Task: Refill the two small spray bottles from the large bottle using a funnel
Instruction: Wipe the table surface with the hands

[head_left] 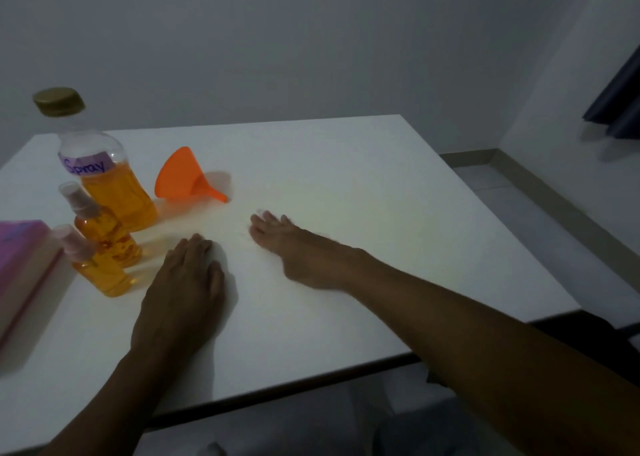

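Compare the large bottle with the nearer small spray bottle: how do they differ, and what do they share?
The large bottle is taller, with a gold screw cap and a purple "Spray" label; the nearer small spray bottle has a pinkish clear pump cap and no label. Both stand upright, closed, holding orange liquid.

A plain room, likely in a home: a white table (346,195) against bare grey walls (277,39), tiled floor (519,195), dark curtain (616,109).
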